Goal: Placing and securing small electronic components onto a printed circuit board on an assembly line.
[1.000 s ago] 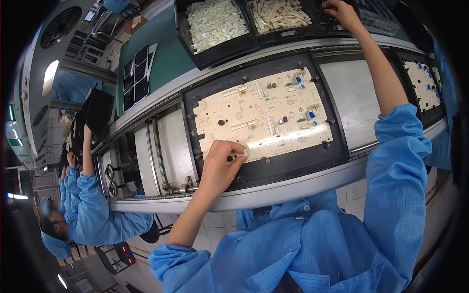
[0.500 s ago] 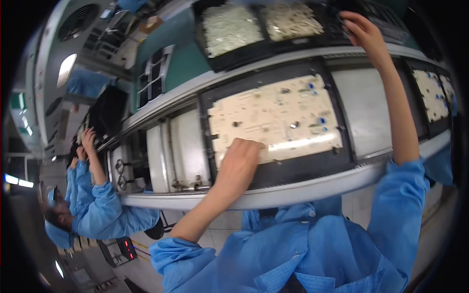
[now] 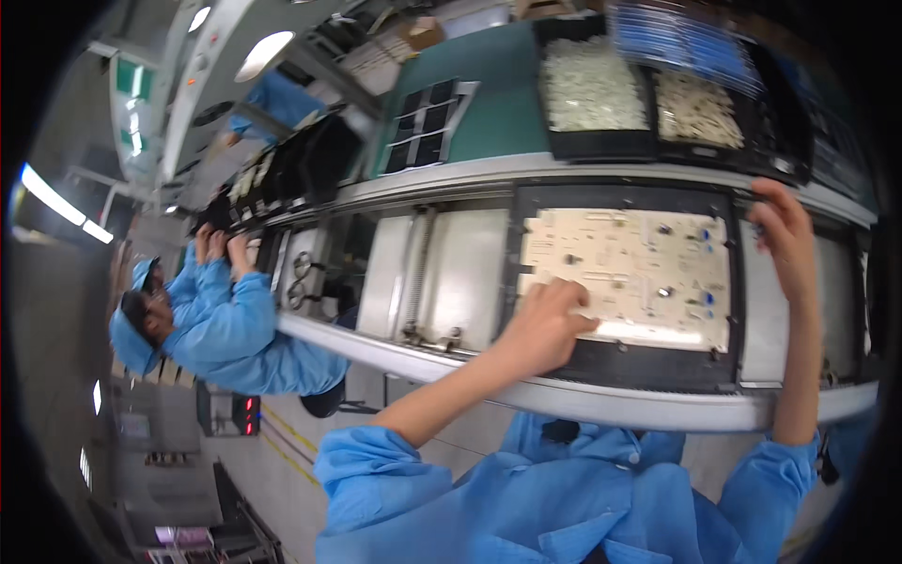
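Observation:
A cream circuit board with small blue, black and white components lies in a black carrier frame on the conveyor line. Over the board's lower left part is my left hand, its fingers curled and the tips touching or nearly touching the surface; what they hold, if anything, is hidden. My right hand is raised off the right side of the frame, with fingers bent around a small dark piece too blurred to name.
Beyond the rail stand black bins with pale translucent parts and beige parts. Blue-striped packs lie behind them. A green mat is at the back. Co-workers in blue work at the left.
The view has turned, so the scene sits further right. My right hand has come back from the far bins toward the board. My left hand stays over the board's lower left.

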`<control>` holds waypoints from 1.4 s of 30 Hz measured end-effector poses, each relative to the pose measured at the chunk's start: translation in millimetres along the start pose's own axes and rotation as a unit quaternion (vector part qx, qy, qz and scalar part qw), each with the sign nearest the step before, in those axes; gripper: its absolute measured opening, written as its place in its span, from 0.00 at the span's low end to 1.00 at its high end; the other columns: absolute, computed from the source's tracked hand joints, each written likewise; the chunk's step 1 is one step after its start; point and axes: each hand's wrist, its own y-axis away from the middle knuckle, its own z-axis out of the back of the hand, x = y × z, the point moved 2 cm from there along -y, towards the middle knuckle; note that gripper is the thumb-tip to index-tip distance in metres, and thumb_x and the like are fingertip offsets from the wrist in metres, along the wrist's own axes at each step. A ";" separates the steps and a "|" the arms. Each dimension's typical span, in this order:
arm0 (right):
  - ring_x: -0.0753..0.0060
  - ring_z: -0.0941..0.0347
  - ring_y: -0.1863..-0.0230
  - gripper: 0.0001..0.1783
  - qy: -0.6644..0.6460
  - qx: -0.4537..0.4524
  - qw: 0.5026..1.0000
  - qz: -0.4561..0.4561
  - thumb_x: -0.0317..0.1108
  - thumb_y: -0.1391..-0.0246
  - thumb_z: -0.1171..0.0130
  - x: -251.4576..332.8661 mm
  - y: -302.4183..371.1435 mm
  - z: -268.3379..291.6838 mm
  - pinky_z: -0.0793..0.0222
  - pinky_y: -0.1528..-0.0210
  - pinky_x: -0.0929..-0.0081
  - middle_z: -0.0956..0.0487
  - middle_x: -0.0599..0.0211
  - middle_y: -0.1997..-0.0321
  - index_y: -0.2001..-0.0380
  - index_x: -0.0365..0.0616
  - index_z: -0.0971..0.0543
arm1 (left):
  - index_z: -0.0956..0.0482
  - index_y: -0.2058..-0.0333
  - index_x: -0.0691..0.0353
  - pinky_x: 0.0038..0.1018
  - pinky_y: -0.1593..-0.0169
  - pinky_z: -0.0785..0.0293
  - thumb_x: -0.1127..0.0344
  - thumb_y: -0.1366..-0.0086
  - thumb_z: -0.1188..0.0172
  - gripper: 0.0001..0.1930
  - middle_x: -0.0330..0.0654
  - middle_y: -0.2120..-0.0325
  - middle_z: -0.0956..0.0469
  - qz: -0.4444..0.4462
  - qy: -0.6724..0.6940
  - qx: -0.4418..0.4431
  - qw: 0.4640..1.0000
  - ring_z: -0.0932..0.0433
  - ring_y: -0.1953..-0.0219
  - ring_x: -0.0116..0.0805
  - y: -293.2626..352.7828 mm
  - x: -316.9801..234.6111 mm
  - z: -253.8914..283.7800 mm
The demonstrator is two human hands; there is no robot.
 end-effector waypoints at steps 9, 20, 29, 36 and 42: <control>0.85 0.27 0.74 0.12 -0.074 0.119 0.990 0.000 0.24 0.47 0.45 5.8 18.4 -86.2 0.30 0.73 0.87 0.24 0.72 0.70 0.58 0.38 0.24 | 0.34 0.49 0.68 0.24 0.58 0.25 0.76 0.42 0.41 0.22 0.45 0.60 0.28 0.132 0.549 -0.029 0.824 0.23 0.60 0.30 -90.1 -23.6 -25.9; 0.86 0.28 0.75 0.07 -0.084 0.009 0.996 0.000 0.32 0.40 0.50 -18.1 8.0 -48.4 0.32 0.73 0.87 0.24 0.72 0.75 0.63 0.41 0.27 | 0.21 0.63 0.66 0.20 0.65 0.27 0.72 0.44 0.38 0.10 0.41 0.71 0.21 0.151 0.354 -0.069 0.920 0.24 0.71 0.24 -128.2 11.0 -34.2; 0.84 0.28 0.75 0.07 -0.134 -0.022 0.990 0.029 0.32 0.40 0.51 -22.1 3.4 -35.6 0.33 0.73 0.87 0.22 0.67 0.73 0.61 0.41 0.30 | 0.18 0.67 0.64 0.35 0.55 0.30 0.70 0.47 0.39 0.08 0.50 0.72 0.20 0.076 0.112 0.003 0.991 0.25 0.62 0.47 -181.3 21.9 -39.8; 0.85 0.28 0.69 0.16 -0.104 -0.004 0.994 0.025 0.32 0.42 0.50 -22.5 1.7 -32.9 0.33 0.69 0.87 0.20 0.67 0.66 0.51 0.42 0.30 | 0.19 0.65 0.68 0.29 0.64 0.27 0.70 0.46 0.39 0.10 0.49 0.74 0.19 0.035 0.045 0.046 0.997 0.21 0.71 0.38 -192.6 15.3 -36.4; 0.87 0.28 0.66 0.15 -0.111 -0.019 0.993 0.021 0.33 0.43 0.48 -18.4 2.8 -34.5 0.34 0.68 0.88 0.20 0.69 0.62 0.53 0.42 0.27 | 0.18 0.68 0.67 0.37 0.56 0.31 0.72 0.48 0.41 0.09 0.50 0.73 0.20 -0.010 -0.019 0.039 0.999 0.27 0.64 0.47 -193.9 6.3 -37.1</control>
